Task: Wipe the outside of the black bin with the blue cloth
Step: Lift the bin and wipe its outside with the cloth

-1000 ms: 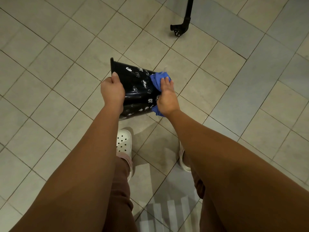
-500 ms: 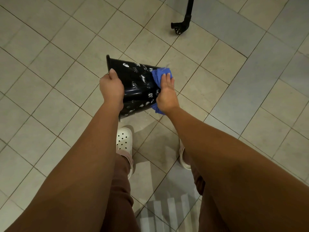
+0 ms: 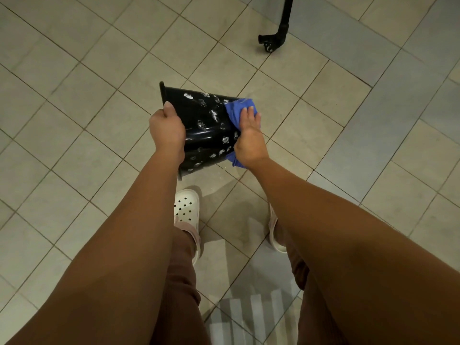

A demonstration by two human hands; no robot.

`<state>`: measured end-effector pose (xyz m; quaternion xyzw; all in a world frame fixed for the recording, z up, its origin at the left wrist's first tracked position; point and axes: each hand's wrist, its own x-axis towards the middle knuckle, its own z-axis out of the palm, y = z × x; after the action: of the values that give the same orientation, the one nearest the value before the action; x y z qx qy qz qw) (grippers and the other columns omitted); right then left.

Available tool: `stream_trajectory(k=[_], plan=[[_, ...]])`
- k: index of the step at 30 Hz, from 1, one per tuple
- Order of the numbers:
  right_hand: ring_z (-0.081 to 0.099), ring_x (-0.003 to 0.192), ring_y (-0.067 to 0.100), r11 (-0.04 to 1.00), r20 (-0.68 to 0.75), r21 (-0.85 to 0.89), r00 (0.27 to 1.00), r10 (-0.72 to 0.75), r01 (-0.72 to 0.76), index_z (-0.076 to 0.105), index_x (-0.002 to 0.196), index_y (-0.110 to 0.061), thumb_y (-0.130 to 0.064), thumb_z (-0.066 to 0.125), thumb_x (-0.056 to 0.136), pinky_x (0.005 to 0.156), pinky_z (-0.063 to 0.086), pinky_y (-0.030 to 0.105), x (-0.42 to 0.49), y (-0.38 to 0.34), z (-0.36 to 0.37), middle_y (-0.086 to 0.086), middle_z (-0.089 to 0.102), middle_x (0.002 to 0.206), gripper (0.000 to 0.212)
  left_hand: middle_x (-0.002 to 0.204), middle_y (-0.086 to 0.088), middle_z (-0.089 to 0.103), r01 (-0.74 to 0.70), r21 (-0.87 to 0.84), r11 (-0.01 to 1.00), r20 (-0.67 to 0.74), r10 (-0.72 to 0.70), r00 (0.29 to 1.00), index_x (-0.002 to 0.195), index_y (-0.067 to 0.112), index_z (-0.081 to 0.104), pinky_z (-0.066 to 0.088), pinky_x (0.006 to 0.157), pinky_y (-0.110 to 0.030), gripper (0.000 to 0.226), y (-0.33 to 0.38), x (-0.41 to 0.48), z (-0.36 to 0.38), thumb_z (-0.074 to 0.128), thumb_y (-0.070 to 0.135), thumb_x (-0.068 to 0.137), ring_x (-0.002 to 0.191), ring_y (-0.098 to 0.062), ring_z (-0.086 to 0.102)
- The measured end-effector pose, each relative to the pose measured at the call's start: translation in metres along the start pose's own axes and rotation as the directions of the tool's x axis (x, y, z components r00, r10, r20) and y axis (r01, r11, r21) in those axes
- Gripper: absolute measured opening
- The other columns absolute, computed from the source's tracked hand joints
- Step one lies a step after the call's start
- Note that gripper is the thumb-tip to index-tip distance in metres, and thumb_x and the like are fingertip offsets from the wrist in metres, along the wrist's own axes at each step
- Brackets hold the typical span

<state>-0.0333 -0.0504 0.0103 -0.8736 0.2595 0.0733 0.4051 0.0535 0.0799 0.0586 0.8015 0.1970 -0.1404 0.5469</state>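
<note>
The black bin [image 3: 204, 125] is held tipped on its side above the tiled floor, its rim to the left and its base to the right. White smears dot its glossy outside. My left hand [image 3: 168, 129] grips the rim, thumb on top. The blue cloth [image 3: 235, 109] lies against the base end of the bin. My right hand [image 3: 249, 138] presses the cloth to the bin with straight fingers; part of the cloth shows below the wrist.
Beige and grey floor tiles [image 3: 74, 83] spread all around. My two white clogs [image 3: 186, 210] stand just below the bin. A black wheeled leg of some furniture [image 3: 276, 38] stands at the top right.
My right hand and the cloth slid slightly along the base end of the bin. The bin stays tilted in my left hand, its rim shifted a little.
</note>
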Motion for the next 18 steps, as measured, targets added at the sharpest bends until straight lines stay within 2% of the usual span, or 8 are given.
stream_trajectory(k=[4, 7, 11, 14, 18], plan=[[-0.010, 0.143, 0.033, 0.993, -0.009, 0.023, 0.994, 0.112, -0.112, 0.005, 0.148, -0.004, 0.006, 0.051, 0.085, 0.118, 0.012, 0.042, -0.005, -0.001, 0.001, 0.014, -0.004, 0.157, 0.079, 0.087, -0.004, 0.060, -0.025, 0.010, 1.000, -0.003, 0.025, 1.000, 0.082, 0.020, 0.053, 0.055, 0.084, -0.038, 0.034, -0.002, -0.003, 0.002, 0.034, 0.034, 0.107, 0.089, -0.022, 0.064], [-0.011, 0.143, 0.032, 0.998, 0.011, -0.037, 0.999, 0.045, -0.045, -0.001, 0.149, -0.005, 0.006, 0.053, 0.084, 0.118, 0.009, 0.040, -0.014, -0.011, 0.012, 0.014, -0.008, 0.157, 0.085, 0.089, -0.003, 0.061, 0.003, 0.002, 1.000, -0.033, -0.003, 0.999, 0.084, 0.020, 0.053, 0.054, 0.083, -0.035, 0.034, -0.002, -0.001, 0.004, 0.033, 0.034, 0.107, 0.087, -0.018, 0.063], [-0.010, 0.144, 0.031, 0.997, 0.007, -0.070, 0.999, -0.040, 0.041, 0.003, 0.149, -0.005, 0.006, 0.052, 0.084, 0.118, 0.009, 0.043, -0.007, -0.014, 0.008, 0.013, -0.005, 0.158, 0.082, 0.097, -0.004, 0.064, 0.021, -0.019, 1.000, -0.030, -0.021, 0.999, 0.095, 0.017, 0.057, 0.054, 0.084, -0.034, 0.032, 0.002, -0.002, 0.004, 0.033, 0.034, 0.107, 0.094, -0.019, 0.064], [-0.008, 0.144, 0.033, 0.999, 0.008, -0.032, 0.999, 0.032, -0.032, 0.005, 0.149, -0.004, 0.004, 0.053, 0.086, 0.118, 0.013, 0.043, 0.000, -0.007, 0.001, 0.014, -0.003, 0.157, 0.079, 0.100, -0.006, 0.065, -0.021, -0.003, 1.000, -0.011, 0.021, 1.000, 0.105, 0.010, 0.060, 0.054, 0.082, -0.032, 0.035, 0.002, -0.004, 0.006, 0.034, 0.034, 0.107, 0.095, -0.019, 0.065], [-0.010, 0.143, 0.036, 0.990, 0.045, -0.021, 0.989, 0.143, -0.142, -0.002, 0.148, 0.000, 0.003, 0.050, 0.088, 0.118, 0.009, 0.041, -0.005, -0.006, 0.003, 0.018, -0.008, 0.156, 0.079, 0.101, -0.007, 0.066, -0.040, 0.034, 0.999, -0.007, 0.040, 0.999, 0.103, 0.010, 0.060, 0.055, 0.085, -0.033, 0.035, -0.002, -0.005, 0.011, 0.036, 0.035, 0.106, 0.094, -0.017, 0.066]])
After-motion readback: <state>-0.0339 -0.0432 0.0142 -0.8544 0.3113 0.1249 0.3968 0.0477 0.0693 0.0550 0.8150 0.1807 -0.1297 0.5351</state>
